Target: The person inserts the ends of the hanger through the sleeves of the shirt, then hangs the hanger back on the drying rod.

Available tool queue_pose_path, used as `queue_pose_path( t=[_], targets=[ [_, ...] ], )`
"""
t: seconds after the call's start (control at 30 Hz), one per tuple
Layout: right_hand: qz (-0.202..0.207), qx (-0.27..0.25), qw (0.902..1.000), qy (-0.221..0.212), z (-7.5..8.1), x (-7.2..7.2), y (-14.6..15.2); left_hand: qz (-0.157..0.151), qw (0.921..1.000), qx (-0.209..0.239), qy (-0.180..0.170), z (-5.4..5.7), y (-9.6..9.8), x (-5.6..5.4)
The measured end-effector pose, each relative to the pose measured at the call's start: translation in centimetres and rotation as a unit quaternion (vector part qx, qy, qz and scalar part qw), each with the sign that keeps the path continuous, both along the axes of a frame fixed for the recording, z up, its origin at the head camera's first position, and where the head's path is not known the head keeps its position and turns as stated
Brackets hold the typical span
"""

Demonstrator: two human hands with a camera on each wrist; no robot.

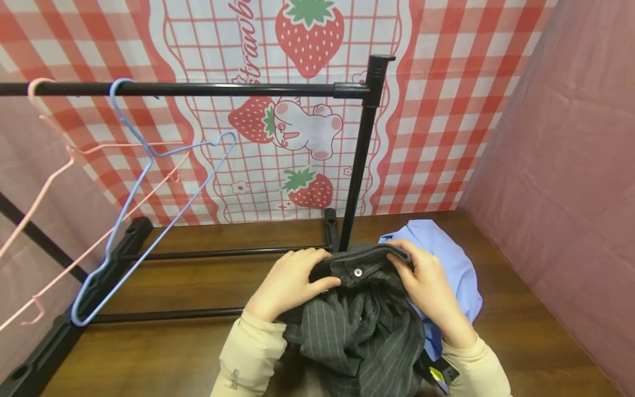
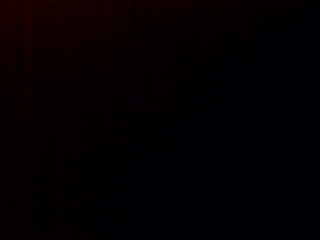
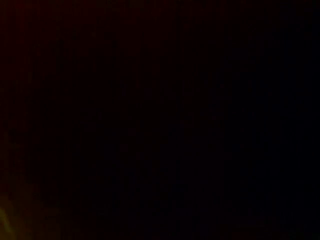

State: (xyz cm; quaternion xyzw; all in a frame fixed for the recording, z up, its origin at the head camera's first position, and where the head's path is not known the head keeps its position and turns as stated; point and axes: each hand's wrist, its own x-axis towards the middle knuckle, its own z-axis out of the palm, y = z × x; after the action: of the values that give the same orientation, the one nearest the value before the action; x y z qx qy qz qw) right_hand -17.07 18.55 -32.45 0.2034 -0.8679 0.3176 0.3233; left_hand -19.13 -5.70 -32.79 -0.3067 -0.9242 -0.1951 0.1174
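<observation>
A dark grey pinstriped shirt (image 1: 367, 336) hangs bunched in front of me in the head view, its collar uppermost. Near the collar shows a white button (image 1: 358, 273). My left hand (image 1: 290, 281) grips the collar's left end, thumb in front and fingers behind. On the other end, my right hand (image 1: 429, 284) pinches the collar between thumb and fingers. Behind the right hand, a light blue cloth garment (image 1: 458, 267) lies crumpled on the table. Both wrist views are almost black and show neither hand.
A black clothes rack (image 1: 357, 160) stands on the wooden table (image 1: 536, 336). From its top bar hang a blue hanger (image 1: 150, 149) and a pink hanger (image 1: 71, 151), left of the hands. Behind is a red-and-white strawberry cloth (image 1: 441, 110); a pink curtain (image 1: 570, 165) borders the right.
</observation>
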Motion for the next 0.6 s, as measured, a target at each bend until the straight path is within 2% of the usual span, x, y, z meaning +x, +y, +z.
queue_pose_path(
  t=[0.1, 0.23, 0.43, 0.5, 0.6],
  targets=[
    [-0.002, -0.016, 0.9999, -0.001, 0.0, 0.1, 0.2, 0.005, 0.9988, 0.009, -0.048, 0.1, -1.1, -0.2],
    [-0.008, -0.040, 0.9991, 0.009, 0.1, 0.1, 0.4, 0.013, 0.9959, 0.014, -0.088, 0.1, -2.2, -0.5],
    [-0.006, -0.073, 0.9971, 0.024, 0.3, 0.1, 0.8, 0.037, 0.9945, 0.043, -0.088, 0.1, -3.1, -0.5],
    [-0.002, -0.088, 0.9959, 0.022, 0.4, 0.1, 0.8, 0.055, 0.9930, 0.064, -0.084, 0.2, -3.3, -0.5],
    [0.008, -0.107, 0.9939, 0.025, 0.5, 0.1, 0.8, 0.091, 0.9864, 0.101, -0.092, 0.6, -3.6, -0.3]
  ],
)
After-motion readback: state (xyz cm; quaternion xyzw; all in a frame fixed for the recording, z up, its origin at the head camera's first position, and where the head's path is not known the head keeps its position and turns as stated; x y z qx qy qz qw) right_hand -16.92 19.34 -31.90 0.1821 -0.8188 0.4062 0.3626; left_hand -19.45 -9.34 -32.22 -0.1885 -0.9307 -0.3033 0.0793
